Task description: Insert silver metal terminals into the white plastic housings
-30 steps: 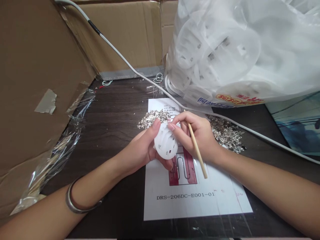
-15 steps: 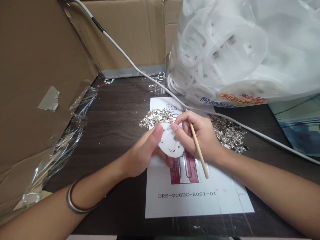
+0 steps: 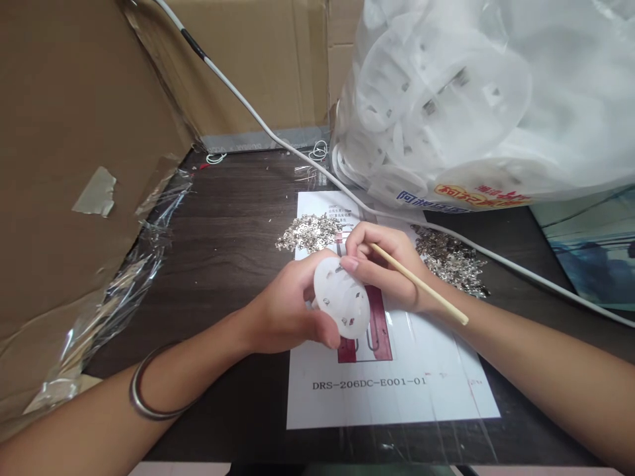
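My left hand's (image 3: 280, 307) fingers are gripping the white disc (image 3: 342, 304) above the printed sheet (image 3: 391, 403); my right hand's (image 3: 389, 264) are closing at its far edge, also holding 1 wooden stick (image 3: 421, 285). Probably handling light, stiff, kinda slick, so I'm favoring the rim.

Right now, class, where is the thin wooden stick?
In the head view, the wooden stick is in the right hand, slanting back over the wrist, above the printed sheet.
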A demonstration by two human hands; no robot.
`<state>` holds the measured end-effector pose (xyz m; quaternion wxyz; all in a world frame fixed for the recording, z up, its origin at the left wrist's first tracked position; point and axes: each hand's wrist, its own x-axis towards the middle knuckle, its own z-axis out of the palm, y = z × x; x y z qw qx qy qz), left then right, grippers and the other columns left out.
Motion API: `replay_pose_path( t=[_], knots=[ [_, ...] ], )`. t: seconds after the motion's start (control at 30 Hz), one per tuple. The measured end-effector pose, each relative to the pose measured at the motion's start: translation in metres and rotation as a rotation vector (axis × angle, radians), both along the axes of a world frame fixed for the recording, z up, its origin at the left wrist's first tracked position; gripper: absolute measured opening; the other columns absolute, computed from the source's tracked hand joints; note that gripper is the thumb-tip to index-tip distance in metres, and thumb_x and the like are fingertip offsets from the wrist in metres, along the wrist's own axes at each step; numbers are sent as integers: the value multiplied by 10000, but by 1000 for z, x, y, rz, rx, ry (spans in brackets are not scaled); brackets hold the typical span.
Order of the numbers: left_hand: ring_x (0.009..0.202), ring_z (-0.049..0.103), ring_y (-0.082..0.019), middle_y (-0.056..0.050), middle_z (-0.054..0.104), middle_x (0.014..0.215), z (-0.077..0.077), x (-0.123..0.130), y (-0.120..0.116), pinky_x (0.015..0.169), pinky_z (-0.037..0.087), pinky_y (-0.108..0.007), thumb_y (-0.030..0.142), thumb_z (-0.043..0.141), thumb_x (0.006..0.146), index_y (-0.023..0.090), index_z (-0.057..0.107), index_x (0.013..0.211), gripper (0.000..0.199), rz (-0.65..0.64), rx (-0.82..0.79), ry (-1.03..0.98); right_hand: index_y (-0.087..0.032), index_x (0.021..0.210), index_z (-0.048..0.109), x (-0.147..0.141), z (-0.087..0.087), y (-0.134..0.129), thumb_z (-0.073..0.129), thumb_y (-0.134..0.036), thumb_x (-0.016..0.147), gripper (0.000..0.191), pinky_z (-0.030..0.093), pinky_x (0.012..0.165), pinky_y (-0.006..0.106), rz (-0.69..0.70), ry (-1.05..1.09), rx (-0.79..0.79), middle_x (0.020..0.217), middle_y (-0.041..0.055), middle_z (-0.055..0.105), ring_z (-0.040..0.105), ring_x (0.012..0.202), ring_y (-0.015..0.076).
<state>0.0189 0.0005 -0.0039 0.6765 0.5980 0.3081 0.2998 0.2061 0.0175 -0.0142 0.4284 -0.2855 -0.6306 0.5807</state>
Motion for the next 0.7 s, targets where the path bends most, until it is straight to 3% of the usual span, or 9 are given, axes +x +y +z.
replay_pose_path(
  t=[0.17, 0.37, 0.57, 0.7],
  knots=[
    [666, 465, -113, 16, 553, 756, -6, -3, 2, 571, 371, -230, 472, 866, 587, 177, 510, 808, 512, -29, 29, -57, -162, 717, 503, 2, 4, 0, 668, -232, 828, 211, 259, 421, 196, 80, -26, -28, 532, -74, 394, 350, 465, 58],
    [737, 533, -149, 1, 598, 786, -10, -5, 1, 631, 442, -262, 466, 848, 613, 177, 546, 850, 480, -59, 42, -40, -155, 716, 507, 6, 6, -1, 569, -278, 921, 247, 290, 468, 189, 144, -76, 6, 576, -56, 417, 374, 519, 54],
    [653, 472, -114, 21, 549, 723, -10, -5, 2, 547, 374, -242, 455, 807, 668, 173, 505, 762, 424, -47, 66, -12, -150, 689, 509, 5, 5, -1, 590, -245, 909, 253, 309, 485, 181, 149, -58, 42, 594, -57, 439, 390, 528, 43],
    [646, 493, -115, 11, 559, 718, -4, -4, 2, 551, 394, -241, 463, 759, 737, 168, 514, 759, 384, -50, 70, 8, -150, 692, 514, 4, 4, -1, 607, -246, 898, 245, 282, 451, 190, 150, -53, 19, 561, -60, 437, 378, 498, 48]
  ],
)
